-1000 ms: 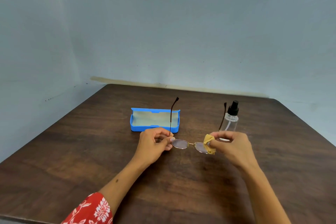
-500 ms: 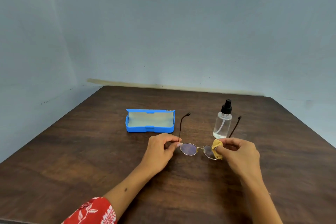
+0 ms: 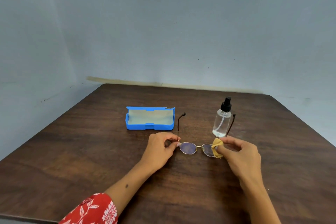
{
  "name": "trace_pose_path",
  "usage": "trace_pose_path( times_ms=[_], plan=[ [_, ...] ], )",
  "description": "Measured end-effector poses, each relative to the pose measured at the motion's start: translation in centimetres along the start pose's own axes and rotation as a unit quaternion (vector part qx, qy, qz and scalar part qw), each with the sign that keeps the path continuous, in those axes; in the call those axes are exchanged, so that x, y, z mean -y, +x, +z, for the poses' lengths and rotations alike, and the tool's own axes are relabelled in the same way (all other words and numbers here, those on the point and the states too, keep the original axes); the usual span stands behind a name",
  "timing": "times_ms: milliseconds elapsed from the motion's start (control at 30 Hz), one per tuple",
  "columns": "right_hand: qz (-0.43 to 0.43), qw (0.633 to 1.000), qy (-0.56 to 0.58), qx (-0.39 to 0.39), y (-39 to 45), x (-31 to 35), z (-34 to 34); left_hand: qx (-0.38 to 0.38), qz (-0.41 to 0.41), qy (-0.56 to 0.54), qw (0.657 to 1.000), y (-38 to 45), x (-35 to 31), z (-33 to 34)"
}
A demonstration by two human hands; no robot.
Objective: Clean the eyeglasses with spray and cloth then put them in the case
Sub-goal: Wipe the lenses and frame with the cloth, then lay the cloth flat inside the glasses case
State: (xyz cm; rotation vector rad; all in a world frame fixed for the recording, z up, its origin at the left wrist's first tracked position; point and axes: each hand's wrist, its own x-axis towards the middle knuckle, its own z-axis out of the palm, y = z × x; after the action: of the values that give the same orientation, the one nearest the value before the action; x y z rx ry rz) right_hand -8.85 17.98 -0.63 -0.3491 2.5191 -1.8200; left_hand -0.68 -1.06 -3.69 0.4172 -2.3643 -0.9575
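Note:
Thin gold-rimmed eyeglasses (image 3: 188, 148) with dark temple arms unfolded are held low over the table, lenses toward me. My left hand (image 3: 160, 148) pinches the frame at its left hinge. My right hand (image 3: 238, 152) presses a small yellow cloth (image 3: 216, 146) onto the right lens, thumb and fingers pinched on it. A clear spray bottle (image 3: 222, 120) with a black pump stands just behind the right lens. An open blue case (image 3: 150, 126) with a pale lining lies behind my left hand.
The dark wooden table (image 3: 72, 151) sits in a corner of grey-blue walls. Its far edge runs along the wall behind the case and bottle. My left forearm carries a red floral sleeve (image 3: 91, 211).
The glasses have come down closer to the table and their temple arms have tilted away from me. The cloth stays on the right lens. The view has shifted slightly.

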Motion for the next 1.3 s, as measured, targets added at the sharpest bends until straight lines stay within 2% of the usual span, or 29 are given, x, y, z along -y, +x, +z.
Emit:
trace_pose_path(
  times_ms=[100, 167, 333, 467, 567, 700, 833, 1000, 1200, 1300],
  plan=[
    [-0.005, 0.999, 0.027, -0.035, -0.7, -0.3, -0.4, 0.005, -0.001, -0.002, 1.000, 0.1, 0.1, 0.0],
    [-0.001, 0.997, 0.074, -0.016, -1.2, -0.3, -0.6, 0.011, -0.005, -0.004, 1.000, 0.1, 0.1, 0.0],
    [0.010, 0.959, 0.261, 0.113, -2.7, 1.2, -0.7, 0.020, -0.050, -0.040, 0.998, -0.2, 0.0, -1.4],
    [-0.008, 0.928, 0.293, 0.229, -4.0, 2.5, 0.3, -0.013, -0.123, -0.209, 0.970, -2.4, -1.5, -3.6],
    [-0.047, 0.913, 0.255, 0.314, -4.9, 3.3, 1.6, -0.005, -0.145, -0.351, 0.925, -5.4, -3.3, -4.8],
    [-0.092, 0.917, 0.182, 0.343, -5.9, 3.8, 3.7, -0.029, -0.132, -0.406, 0.904, -8.0, -4.0, -5.9],
    [-0.130, 0.929, 0.102, 0.331, -6.5, 4.1, 5.2, -0.044, -0.108, -0.369, 0.922, -9.0, -2.9, -6.4],
    [-0.118, 0.918, 0.044, 0.376, -6.5, 5.0, 6.2, -0.064, -0.106, -0.322, 0.938, -9.3, -1.6, -7.4],
    [-0.243, 0.892, -0.110, 0.365, -5.8, 6.0, 6.9, -0.038, -0.103, -0.300, 0.948, -9.6, -0.5, -8.4],
    [-0.245, 0.895, -0.086, 0.363, -5.9, 6.5, 7.6, -0.042, -0.081, -0.287, 0.954, -9.6, -0.2, -8.8]
  ],
)
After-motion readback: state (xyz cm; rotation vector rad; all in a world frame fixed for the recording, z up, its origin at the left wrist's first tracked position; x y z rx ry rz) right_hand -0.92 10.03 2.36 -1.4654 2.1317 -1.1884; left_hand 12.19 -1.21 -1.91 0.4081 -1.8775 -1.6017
